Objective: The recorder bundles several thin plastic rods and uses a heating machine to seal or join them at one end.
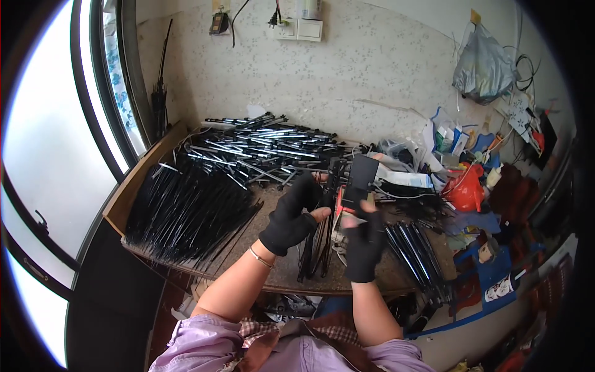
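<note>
My left hand (288,217), in a black fingerless glove, is closed round a black umbrella frame (319,248) whose thin ribs hang down over the front of the bench. Its upper part stands next to a black upright device (361,173) with a flat plate on top. Just in front of that device is my right hand (364,245), gloved the same way. Motion smears its fingers, so whether they hold anything cannot be made out. A red and pale part (339,208) shows between the two hands.
Black ribs (186,211) fan across the bench's left side, inside a wooden board edge (145,177). Silver shafts (266,146) are heaped behind. Several folded black frames (415,251) lie right, overhanging the bench edge. Beyond are a red plastic bag (465,189) and clutter.
</note>
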A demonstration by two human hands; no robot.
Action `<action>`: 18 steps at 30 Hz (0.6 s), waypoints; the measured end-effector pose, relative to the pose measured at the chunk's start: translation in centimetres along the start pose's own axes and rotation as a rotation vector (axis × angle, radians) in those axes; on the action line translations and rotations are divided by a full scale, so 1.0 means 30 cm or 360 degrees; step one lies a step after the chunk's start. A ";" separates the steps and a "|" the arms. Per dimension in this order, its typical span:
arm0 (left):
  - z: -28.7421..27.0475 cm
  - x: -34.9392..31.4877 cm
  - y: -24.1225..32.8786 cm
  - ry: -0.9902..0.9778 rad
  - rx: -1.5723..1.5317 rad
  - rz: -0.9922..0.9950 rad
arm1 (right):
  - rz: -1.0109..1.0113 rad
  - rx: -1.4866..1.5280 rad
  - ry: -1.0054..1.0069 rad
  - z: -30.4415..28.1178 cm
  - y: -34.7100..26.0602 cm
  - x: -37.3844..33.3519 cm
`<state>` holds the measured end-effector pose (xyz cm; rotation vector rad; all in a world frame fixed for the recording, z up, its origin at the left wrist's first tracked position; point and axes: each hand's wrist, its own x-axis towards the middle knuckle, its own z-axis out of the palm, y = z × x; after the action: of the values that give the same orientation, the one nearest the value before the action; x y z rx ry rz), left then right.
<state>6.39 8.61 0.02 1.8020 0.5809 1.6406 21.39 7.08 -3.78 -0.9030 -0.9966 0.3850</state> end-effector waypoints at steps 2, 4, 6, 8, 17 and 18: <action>0.000 -0.013 0.009 0.0005 -0.0188 -0.0111 | 0.0034 -0.0170 -0.0470 0.020 -0.049 -0.021; -0.003 -0.042 0.027 0.0045 -0.0567 -0.0345 | 0.0083 -0.0250 -0.0693 0.018 -0.113 -0.036; -0.034 -0.041 0.053 0.0032 -0.0547 -0.0301 | 0.0027 -0.0462 -0.0960 0.034 -0.172 -0.019; -0.072 -0.032 0.077 0.0011 -0.0514 -0.0152 | 0.0036 -0.0571 -0.1104 0.051 -0.179 -0.019; -0.122 -0.080 0.046 0.0176 -0.0204 -0.0008 | -0.0257 -0.0056 -0.1026 0.059 -0.128 -0.036; -0.110 -0.083 0.067 0.0186 -0.0006 0.0025 | -0.0260 -0.0009 -0.1018 0.052 -0.108 -0.038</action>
<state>2.62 5.97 -0.25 1.7209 0.6160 1.7654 19.11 5.16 -1.46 -0.7041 -1.6463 0.5473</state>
